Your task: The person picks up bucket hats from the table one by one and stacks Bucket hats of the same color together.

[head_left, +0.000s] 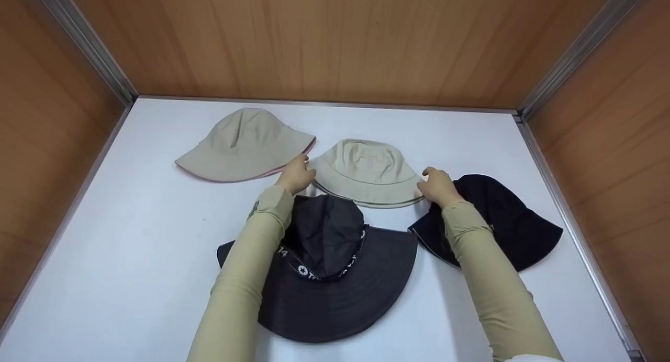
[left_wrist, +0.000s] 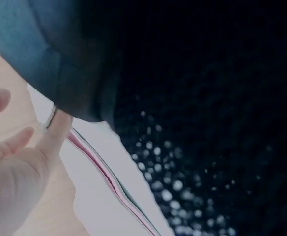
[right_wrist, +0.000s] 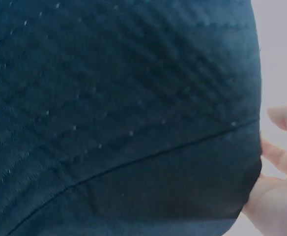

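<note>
A cream bucket hat (head_left: 369,168) with a dark brim edge sits crown up in the middle of the white table. My left hand (head_left: 297,174) pinches its brim at the left side, close to the pink-edged brim of a beige bucket hat (head_left: 246,145). At the opposite side, my right hand (head_left: 439,187) holds the brim with thumb and fingers, its index finger raised. Dark fabric (right_wrist: 119,108) fills most of the right wrist view and hides part of that hand's fingertips. In the left wrist view, a fingertip meets the edge of dark cloth (left_wrist: 74,83).
Below my left forearm lies a wide-brimmed black hat (head_left: 335,299) with a lettered band. A navy bucket hat (head_left: 487,221) lies partly under my right forearm. Wood-grain panels (head_left: 335,43) wall the table (head_left: 131,221) at the back and both sides.
</note>
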Tool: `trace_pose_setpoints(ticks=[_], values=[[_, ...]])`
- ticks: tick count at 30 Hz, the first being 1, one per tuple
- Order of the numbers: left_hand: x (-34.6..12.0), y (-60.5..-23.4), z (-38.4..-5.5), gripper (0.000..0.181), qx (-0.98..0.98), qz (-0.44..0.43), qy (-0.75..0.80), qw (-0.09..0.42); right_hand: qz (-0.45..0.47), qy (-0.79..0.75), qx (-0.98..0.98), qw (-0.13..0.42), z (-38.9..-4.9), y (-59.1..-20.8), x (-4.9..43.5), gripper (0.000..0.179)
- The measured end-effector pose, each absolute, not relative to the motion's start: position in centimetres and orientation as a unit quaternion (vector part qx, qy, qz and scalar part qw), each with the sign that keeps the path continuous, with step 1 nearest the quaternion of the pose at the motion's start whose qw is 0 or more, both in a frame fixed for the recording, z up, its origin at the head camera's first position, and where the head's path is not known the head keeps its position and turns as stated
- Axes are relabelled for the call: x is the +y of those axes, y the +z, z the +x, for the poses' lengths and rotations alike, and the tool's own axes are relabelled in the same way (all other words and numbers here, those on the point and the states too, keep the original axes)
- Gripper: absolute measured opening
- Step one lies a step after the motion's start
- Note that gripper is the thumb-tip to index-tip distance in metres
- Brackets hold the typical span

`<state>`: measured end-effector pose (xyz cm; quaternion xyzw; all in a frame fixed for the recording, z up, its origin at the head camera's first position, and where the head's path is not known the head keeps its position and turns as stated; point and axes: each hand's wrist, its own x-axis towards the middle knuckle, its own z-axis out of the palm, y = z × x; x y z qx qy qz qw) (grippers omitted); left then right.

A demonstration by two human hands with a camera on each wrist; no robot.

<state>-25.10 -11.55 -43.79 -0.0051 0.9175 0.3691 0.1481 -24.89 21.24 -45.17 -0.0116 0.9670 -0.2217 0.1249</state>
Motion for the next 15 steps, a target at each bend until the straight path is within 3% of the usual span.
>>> trace_pose_setpoints(ticks=[8, 15], values=[[-11.6, -42.4, -24.0, 0.043, 0.905, 0.023, 0.405, 0.13, -0.017, -0.314, 0.943, 0.11, -24.1, -44.2, 21.3, 0.038], [-10.7, -41.4, -20.4, 0.022, 0.908, 0.102, 0.397, 0.081, -0.049, -0.378, 0.92, 0.092, -21.6, -44.0, 21.5, 0.029]])
